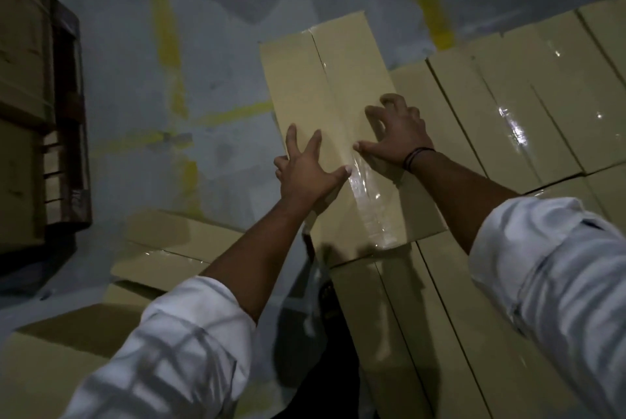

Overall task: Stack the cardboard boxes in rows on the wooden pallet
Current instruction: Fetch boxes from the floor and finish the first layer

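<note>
Glossy grey concrete floor [128,86], crossed by worn yellow lines, shows dimly around a long, square-edged cardboard box [305,80] of matte tan with shiny clear tape down its seam. It rests askew on the top layer of taped boxes [508,107], its far end apparently jutting past their edge. The left hand [305,168] lies on it with fingers spread straight and the right hand [399,137] presses with arched fingertips, neither gripping, so a hard shove could tip it off the overhang, or a palm could skid on the slick tape and leave the row crooked.
</note>
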The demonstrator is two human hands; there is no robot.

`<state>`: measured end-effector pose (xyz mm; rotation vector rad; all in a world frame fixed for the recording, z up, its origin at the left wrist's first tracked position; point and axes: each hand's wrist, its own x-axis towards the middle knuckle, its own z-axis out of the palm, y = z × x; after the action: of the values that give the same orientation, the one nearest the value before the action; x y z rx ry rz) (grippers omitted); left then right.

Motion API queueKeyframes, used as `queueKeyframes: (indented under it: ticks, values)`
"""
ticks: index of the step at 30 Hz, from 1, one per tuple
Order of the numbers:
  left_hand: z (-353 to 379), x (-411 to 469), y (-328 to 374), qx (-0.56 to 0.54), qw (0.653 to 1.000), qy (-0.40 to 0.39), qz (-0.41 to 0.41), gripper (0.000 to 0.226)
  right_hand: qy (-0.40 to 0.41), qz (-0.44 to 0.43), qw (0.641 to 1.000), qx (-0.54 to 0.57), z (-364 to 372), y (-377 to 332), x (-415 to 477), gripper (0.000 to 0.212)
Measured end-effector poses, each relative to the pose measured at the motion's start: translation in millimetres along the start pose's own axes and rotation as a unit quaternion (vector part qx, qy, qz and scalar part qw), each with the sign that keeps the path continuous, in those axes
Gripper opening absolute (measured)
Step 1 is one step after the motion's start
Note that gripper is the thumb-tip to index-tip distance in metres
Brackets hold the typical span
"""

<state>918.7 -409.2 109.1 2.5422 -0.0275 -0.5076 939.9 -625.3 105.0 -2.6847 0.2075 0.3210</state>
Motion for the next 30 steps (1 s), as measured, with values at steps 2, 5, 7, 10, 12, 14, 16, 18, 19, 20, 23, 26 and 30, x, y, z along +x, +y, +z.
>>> queueKeyframes:
  ticks: [2, 5, 7, 10, 12, 14, 16, 18, 19, 20, 23, 26, 30]
  values:
    - [4.3, 1.3, -2.9, 0.008, 1.000, 0.001, 0.007, 0.099, -0.003, 0.001, 1.000, -0.004, 4.6, 1.2, 1.8, 0.078]
    - [2.7, 0.2, -1.8, 0.002, 1.000, -0.012, 0.011, 0.098, -0.015, 0.016, 1.000, -0.004, 2.9, 1.4, -2.2, 0.081]
    - [-1.9, -5.4, -1.2, -0.014, 1.000, -0.028, 0.001, 0.097, -0.027, 0.030, 0.999, -0.007, -0.5, -1.7, -11.4, 0.082]
    - [-8.3, -24.3, -4.0, -0.026, 0.999, -0.039, -0.011, 0.096, -0.026, 0.050, 0.998, -0.019, -1.9, -9.2, -38.1, 0.078]
    - [-10.0, -43.5, -8.4, -0.028, 0.999, -0.043, -0.017, 0.096, -0.023, 0.067, 0.997, -0.017, 0.5, -15.2, -62.8, 0.077]
    - [-12.2, -66.4, -14.0, -0.033, 0.998, -0.052, -0.028, 0.096, -0.022, 0.079, 0.997, -0.004, 3.8, -21.0, -89.9, 0.078]
    - [-15.6, -92.8, -19.3, -0.037, 0.996, -0.070, -0.038, 0.096, -0.029, 0.090, 0.995, 0.006, 5.9, -27.3, -120.7, 0.077]
    - [-20.1, -122.0, -25.4, -0.035, 0.995, -0.080, -0.039, 0.096, -0.033, 0.096, 0.995, 0.012, 8.9, -34.0, -153.0, 0.077]
    - [-22.1, -136.1, -28.1, -0.037, 0.995, -0.080, -0.039, 0.095, -0.033, 0.098, 0.995, 0.015, 10.4, -36.5, -167.5, 0.078]
    - [-22.7, -149.0, -31.5, -0.045, 0.995, -0.082, -0.041, 0.094, -0.034, 0.100, 0.994, 0.018, 12.1, -38.5, -180.3, 0.077]
    - [-22.3, -183.3, -43.4, -0.085, 0.993, -0.086, -0.016, 0.091, -0.024, 0.095, 0.995, 0.027, 15.7, -42.4, -211.9, 0.077]
    - [-23.8, -207.5, -46.8, -0.085, 0.992, -0.089, -0.006, 0.089, -0.007, 0.100, 0.994, 0.037, 15.4, -46.7, -240.2, 0.075]
    - [-30.2, -215.4, -36.2, -0.077, 0.993, -0.084, -0.008, 0.092, -0.008, 0.100, 0.995, 0.023, 8.0, -52.9, -256.7, 0.074]
